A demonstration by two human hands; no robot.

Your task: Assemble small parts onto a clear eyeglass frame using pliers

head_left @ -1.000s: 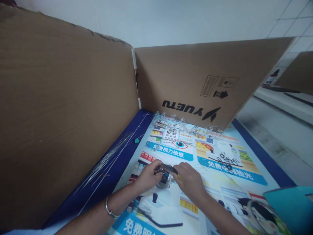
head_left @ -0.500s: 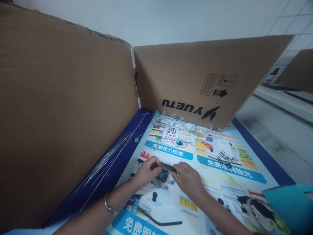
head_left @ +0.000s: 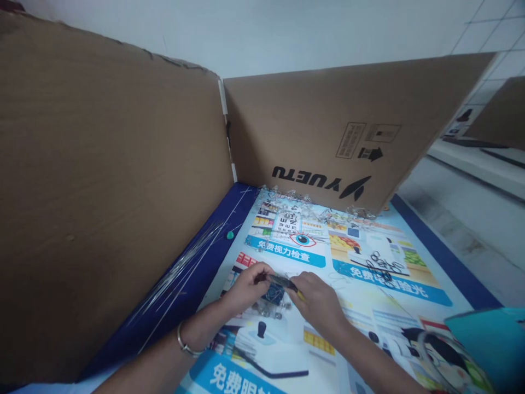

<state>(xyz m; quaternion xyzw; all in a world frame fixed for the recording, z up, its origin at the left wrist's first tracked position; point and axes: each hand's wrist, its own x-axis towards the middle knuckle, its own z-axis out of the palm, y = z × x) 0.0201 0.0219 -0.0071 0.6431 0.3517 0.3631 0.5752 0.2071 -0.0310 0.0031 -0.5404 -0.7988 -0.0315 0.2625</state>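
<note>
My right hand (head_left: 318, 301) is wrapped round a pair of pliers (head_left: 283, 281) with dark jaws and a yellow-edged handle. The jaws point left, towards my left hand (head_left: 250, 287). Thumb and fingers of my left hand are pinched together at the tip of the jaws; what they hold is too small to make out. Just below the pliers, a few small shiny bent-wire pieces (head_left: 268, 312) lie on the printed sheet (head_left: 287, 334).
Long thin wires (head_left: 180, 262) lie on the blue strip at left, near a small green object (head_left: 230, 235). Clear and silvery bits (head_left: 303, 202) line the back cardboard wall (head_left: 328, 120). Black loops (head_left: 383, 267) lie at right, a teal object (head_left: 492, 339) at lower right.
Both hands and the pliers stay almost in the same place. The whole view has shifted very slightly.
</note>
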